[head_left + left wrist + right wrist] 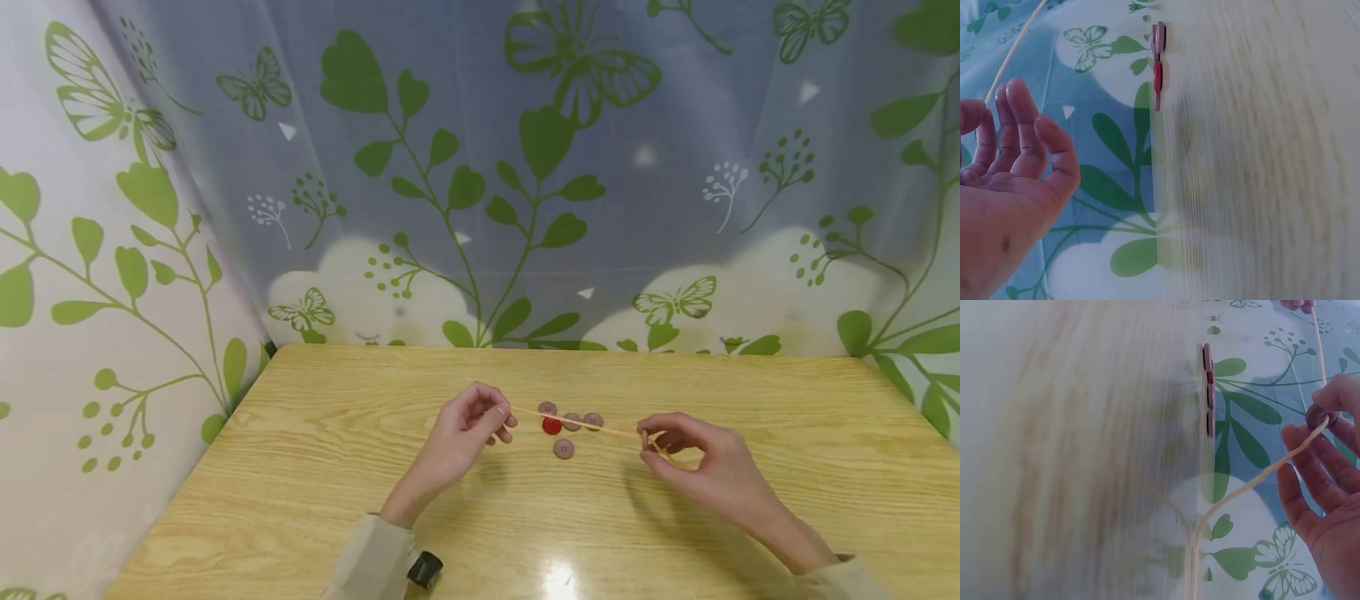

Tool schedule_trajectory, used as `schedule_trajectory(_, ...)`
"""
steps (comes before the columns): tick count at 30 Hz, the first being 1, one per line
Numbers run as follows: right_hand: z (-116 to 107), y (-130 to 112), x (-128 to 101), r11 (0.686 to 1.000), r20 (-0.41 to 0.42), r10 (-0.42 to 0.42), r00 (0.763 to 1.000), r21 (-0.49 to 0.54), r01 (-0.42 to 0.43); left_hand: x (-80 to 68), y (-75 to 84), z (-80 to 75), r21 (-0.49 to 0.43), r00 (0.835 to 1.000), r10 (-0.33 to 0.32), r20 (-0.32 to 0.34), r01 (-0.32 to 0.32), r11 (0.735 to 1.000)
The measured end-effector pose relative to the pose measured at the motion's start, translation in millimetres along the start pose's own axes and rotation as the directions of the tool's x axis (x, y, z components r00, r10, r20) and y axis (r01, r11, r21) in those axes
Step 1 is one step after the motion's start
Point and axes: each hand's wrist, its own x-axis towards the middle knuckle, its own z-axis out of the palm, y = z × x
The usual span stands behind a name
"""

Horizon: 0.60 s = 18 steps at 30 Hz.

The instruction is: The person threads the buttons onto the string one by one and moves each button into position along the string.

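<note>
A thin pale cord (577, 423) stretches between my two hands just above a wooden table (300, 500). My left hand (501, 414) pinches the cord's left end, its fingers (1019, 131) curled beside the cord (1013, 56). My right hand (647, 439) pinches a small brown button (1317, 416) with the cord (1254, 481) running through it. Under the cord lie a red button (552, 426) and several mauve buttons (563, 448) in a loose cluster. They show edge-on as a row of buttons (1208, 387) in the right wrist view.
A curtain (480, 183) printed with green leaves and butterflies hangs behind the table and along its left side. The far edge of the table (570, 348) meets the curtain. A black wrist camera (424, 570) sits at my left sleeve.
</note>
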Motion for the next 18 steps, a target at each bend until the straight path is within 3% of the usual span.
schedule_trajectory(18, -7.7, 5.4, -3.7, 1.000, -0.013, 0.007, 1.000, -0.018, -0.007, -2.2, 3.1, -7.0, 0.006, 1.000, 0.007, -0.010, -0.007, 1.000)
